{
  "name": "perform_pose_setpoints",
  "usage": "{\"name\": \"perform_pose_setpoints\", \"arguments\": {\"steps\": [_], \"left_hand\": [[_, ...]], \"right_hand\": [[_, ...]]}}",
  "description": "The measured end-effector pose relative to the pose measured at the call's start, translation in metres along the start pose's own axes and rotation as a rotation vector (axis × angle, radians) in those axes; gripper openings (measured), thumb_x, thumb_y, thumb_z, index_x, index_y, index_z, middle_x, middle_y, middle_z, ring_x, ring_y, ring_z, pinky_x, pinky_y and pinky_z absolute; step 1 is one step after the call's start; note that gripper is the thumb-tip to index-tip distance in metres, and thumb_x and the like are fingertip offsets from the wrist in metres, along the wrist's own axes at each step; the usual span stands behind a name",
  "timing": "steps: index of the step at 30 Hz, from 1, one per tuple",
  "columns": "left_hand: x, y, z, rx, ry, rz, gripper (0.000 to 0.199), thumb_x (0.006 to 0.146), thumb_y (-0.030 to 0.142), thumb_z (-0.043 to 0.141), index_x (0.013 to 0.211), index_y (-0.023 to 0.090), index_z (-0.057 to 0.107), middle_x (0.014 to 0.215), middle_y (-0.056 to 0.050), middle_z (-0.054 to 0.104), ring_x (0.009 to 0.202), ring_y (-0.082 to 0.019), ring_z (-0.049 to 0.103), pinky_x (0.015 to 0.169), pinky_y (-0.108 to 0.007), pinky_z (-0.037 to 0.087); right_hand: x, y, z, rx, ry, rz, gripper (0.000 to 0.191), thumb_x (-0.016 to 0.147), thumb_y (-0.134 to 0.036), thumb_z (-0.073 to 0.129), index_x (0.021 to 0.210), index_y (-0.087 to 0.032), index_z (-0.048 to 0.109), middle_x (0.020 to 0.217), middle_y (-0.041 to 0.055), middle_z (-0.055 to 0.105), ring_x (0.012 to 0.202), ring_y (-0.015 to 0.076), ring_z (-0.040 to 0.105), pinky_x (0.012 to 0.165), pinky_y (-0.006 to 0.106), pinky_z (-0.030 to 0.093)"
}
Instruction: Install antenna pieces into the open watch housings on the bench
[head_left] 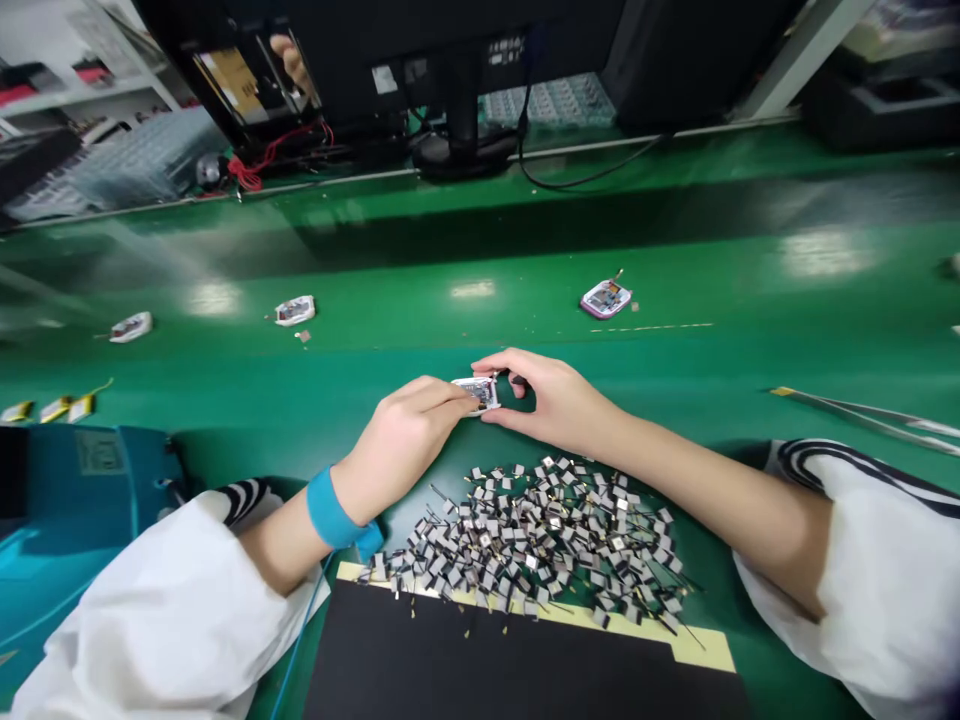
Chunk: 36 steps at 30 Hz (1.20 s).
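A small white-edged device with a circuit board inside (482, 391) lies between my hands on the green table. My left hand (416, 425), with a blue band round its wrist, is closed on the device's left side, fingertips over the board. My right hand (544, 395) curves round its right side, thumb and forefinger at the device's right edge; what its other fingers hold is too small to name. Just below lies a heap of small grey-and-black parts with thin leads (525, 540).
Similar devices stand farther back, one at right (606, 298), others at left (295, 310) (131, 327). Tweezers (870, 410) lie at right. A black sheet (487, 665) is in front, a blue box (82, 500) at left, and a monitor (457, 60) behind.
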<state>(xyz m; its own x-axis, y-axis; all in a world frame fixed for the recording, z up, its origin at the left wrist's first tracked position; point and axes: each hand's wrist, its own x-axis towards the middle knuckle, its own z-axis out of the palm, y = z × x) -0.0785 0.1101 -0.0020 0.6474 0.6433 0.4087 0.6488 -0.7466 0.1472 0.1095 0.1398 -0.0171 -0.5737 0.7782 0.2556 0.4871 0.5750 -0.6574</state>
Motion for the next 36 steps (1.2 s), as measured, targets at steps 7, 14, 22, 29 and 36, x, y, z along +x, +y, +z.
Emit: {"name": "perform_pose_setpoints", "arguments": {"steps": [7,14,22,29,36], "left_hand": [[0.004,0.004,-0.003,0.007,-0.032,-0.034,0.017,0.081,0.015,0.048,0.094,0.014,0.059,0.092,-0.004,0.062,0.081,-0.013,0.056,0.072,-0.025,0.049],[0.004,0.007,-0.008,-0.060,0.124,-0.130,0.017,0.078,0.015,0.054,0.094,0.018,0.059,0.084,0.000,0.062,0.077,-0.009,0.059,0.069,-0.018,0.048],[0.001,0.009,-0.011,-0.079,0.161,-0.025,0.019,0.076,0.011,0.056,0.095,0.015,0.058,0.090,-0.002,0.064,0.086,-0.011,0.059,0.077,-0.021,0.050],[0.003,0.007,-0.007,-0.147,0.098,-0.079,0.015,0.079,0.014,0.052,0.092,0.017,0.060,0.092,-0.002,0.065,0.086,-0.012,0.060,0.076,-0.024,0.052],[0.004,0.006,-0.006,-0.103,0.064,-0.140,0.010,0.078,0.017,0.054,0.085,0.016,0.062,0.086,-0.001,0.065,0.079,-0.010,0.060,0.073,-0.020,0.050]], "right_hand": [[0.002,-0.002,0.000,-0.033,-0.004,0.018,0.036,0.069,-0.027,0.062,0.102,-0.017,0.051,0.091,0.0018,0.057,0.082,0.0149,0.054,0.072,0.026,0.044],[-0.003,-0.007,-0.005,-0.001,0.143,-0.062,0.026,0.073,-0.032,0.059,0.095,-0.020,0.054,0.093,0.0019,0.055,0.087,0.0142,0.054,0.070,0.026,0.046],[-0.003,-0.009,-0.005,0.004,0.193,-0.170,0.009,0.079,-0.023,0.051,0.074,-0.021,0.058,0.072,-0.0018,0.056,0.069,0.0098,0.053,0.065,0.025,0.044],[-0.004,-0.008,-0.003,-0.063,0.183,-0.203,0.011,0.081,-0.024,0.049,0.073,-0.022,0.057,0.074,-0.0015,0.057,0.071,0.0111,0.052,0.065,0.027,0.044],[-0.003,-0.004,-0.003,-0.128,0.111,-0.138,0.026,0.074,-0.034,0.058,0.095,-0.018,0.054,0.095,0.0032,0.056,0.089,0.0176,0.052,0.076,0.033,0.045]]}}
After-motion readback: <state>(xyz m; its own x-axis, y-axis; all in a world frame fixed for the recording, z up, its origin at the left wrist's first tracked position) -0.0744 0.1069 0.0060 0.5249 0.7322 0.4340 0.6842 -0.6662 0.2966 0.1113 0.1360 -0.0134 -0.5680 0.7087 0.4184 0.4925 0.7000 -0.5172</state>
